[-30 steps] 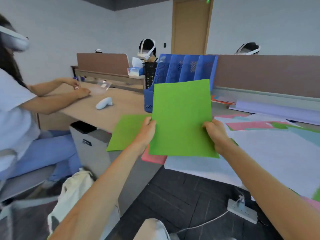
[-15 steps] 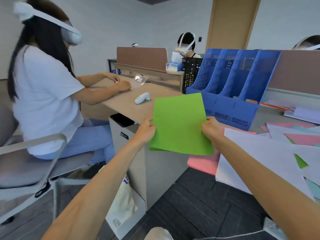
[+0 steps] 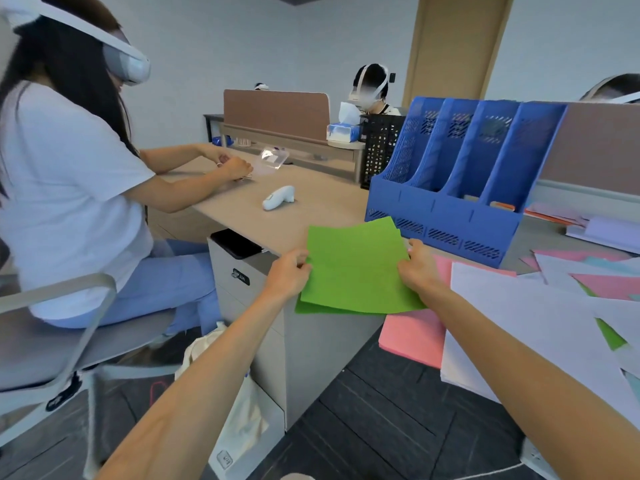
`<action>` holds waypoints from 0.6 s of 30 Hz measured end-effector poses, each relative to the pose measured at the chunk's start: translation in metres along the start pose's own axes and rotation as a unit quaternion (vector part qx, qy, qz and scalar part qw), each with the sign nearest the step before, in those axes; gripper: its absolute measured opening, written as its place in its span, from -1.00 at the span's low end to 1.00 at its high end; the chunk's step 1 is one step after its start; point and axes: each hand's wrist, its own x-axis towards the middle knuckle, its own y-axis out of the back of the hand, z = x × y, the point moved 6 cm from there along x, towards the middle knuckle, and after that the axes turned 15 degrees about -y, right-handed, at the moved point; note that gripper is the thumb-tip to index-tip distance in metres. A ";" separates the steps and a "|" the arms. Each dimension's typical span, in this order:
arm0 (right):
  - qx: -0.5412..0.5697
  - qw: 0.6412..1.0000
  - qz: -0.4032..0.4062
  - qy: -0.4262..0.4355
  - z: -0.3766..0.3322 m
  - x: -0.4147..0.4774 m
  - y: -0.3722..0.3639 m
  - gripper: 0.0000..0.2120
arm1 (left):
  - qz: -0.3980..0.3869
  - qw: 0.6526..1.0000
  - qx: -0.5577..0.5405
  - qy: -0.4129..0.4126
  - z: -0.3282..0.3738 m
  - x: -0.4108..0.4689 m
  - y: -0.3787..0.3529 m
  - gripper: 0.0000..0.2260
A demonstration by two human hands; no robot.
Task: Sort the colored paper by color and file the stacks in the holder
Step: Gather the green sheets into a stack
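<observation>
Beige table (image 3: 322, 202) below: green sheets (image 3: 356, 268) pinched by left hand (image 3: 289, 271) at nine, right hand (image 3: 417, 268) at three; blue holder (image 3: 450, 216) at one o'clock, nearer the right.

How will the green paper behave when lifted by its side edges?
Probably floppy: the green paper curves slightly between the left hand and right hand. Likely light: finger pinches hold it. Sheets may slip apart; their edges are fanned.

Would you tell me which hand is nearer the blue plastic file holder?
Right. The right hand is just in front of the blue plastic file holder; the left hand is farther left.
</observation>
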 end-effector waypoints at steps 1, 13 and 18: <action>-0.002 1.000 0.000 0.003 0.001 0.003 -0.002 -0.66 | -0.001 1.000 0.010 0.004 -0.004 0.001 -0.001 -0.71; -0.037 0.998 0.041 0.008 0.015 0.005 0.025 -0.64 | 0.036 0.994 0.098 -0.015 0.005 0.000 -0.003 -0.69; -0.032 0.999 0.035 0.011 0.024 -0.006 0.044 -0.66 | 0.025 0.994 0.075 -0.075 0.045 -0.005 -0.023 -0.71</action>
